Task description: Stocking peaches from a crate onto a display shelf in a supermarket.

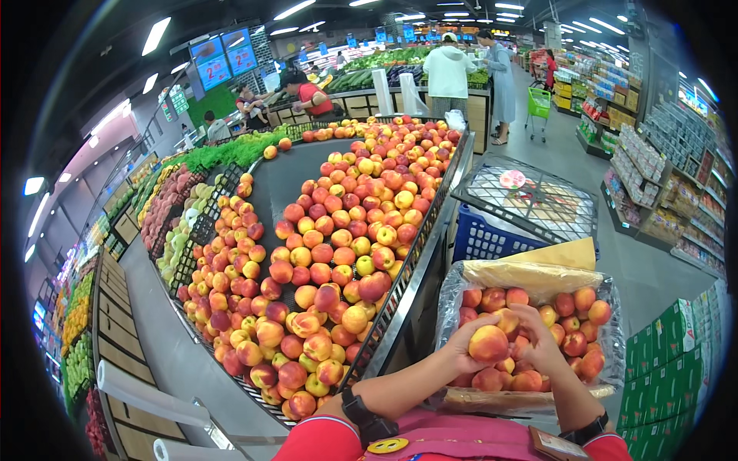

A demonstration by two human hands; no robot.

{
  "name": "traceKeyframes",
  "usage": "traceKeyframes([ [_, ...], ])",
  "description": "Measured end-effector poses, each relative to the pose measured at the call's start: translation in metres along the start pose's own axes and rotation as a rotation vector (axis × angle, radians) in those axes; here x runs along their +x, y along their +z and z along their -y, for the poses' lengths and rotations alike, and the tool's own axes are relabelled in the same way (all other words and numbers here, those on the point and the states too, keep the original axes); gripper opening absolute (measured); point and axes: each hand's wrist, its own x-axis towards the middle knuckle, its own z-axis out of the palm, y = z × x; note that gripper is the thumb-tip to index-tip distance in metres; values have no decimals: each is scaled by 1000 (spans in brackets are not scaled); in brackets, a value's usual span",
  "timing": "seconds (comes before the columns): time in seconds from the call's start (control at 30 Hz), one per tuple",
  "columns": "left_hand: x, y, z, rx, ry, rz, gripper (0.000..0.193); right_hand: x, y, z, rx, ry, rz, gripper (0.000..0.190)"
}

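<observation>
My left hand (462, 349) is curled around a red and yellow nectarine (488, 344), held above a carton (612, 322) lined with clear plastic. Right beside it, my right hand (542, 340) is bent over the same carton, its fingers curved close to another nectarine (507, 322). Whether it grips that fruit or only touches it, I cannot tell. More nectarines (575, 343) lie loose inside the carton, partly hidden under both hands. To the left, a large display bin (403, 256) with a black mesh rim holds heaped nectarines (323, 253).
Behind the carton stands a blue plastic crate (481, 236) with a black grid tray (530, 196) tilted over it. Green boxes (663, 357) are stacked at right. Plastic bag rolls (153, 395) jut in at lower left. Shoppers (450, 72) and a green cart (539, 106) are farther back.
</observation>
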Motion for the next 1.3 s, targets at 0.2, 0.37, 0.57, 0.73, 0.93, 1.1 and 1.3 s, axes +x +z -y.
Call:
traceKeyframes([
  [0.2,-94,-14,-75,15,513,185,37,-32,-29,-29,-599,622,458,67],
  [0.37,-216,-55,-174,832,1499,-910,41,-38,-20,-34,-748,559,618,71],
  [0.57,-293,-92,-238,1303,1128,-2135,58,-44,-13,-22,-761,470,791,68],
  [0.73,-316,-127,-249,1455,676,-2256,61,-35,-4,-12,-851,436,717,67],
  [0.93,-311,-128,-247,1517,439,-2334,62,-35,-4,-18,-800,443,739,68],
  [1.1,-292,-105,-237,1806,1241,-2256,48,-24,5,-17,-883,486,830,70],
  [1.3,-161,1,-132,1853,1552,-1012,28,-21,0,-27,-790,404,844,78],
])
